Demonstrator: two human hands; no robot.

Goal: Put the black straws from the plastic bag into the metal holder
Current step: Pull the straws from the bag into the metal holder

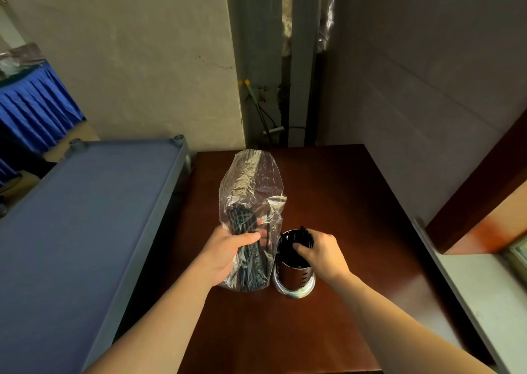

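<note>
The left hand [228, 249] grips the plastic bag [251, 202] upright to keep the mouth open; at 3 o'clock the right hand [319, 249] clutches black straws [305, 235], lowering them into the metal holder [293, 276]

Both arms forward, left grip [228, 249] and right grip [319, 249] curled.

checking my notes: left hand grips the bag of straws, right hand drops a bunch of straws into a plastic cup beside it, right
Not quite. The head view shows the right hand lowering black straws into a metal holder, not a plastic cup. The left hand does grip the bag of straws beside it.
</note>
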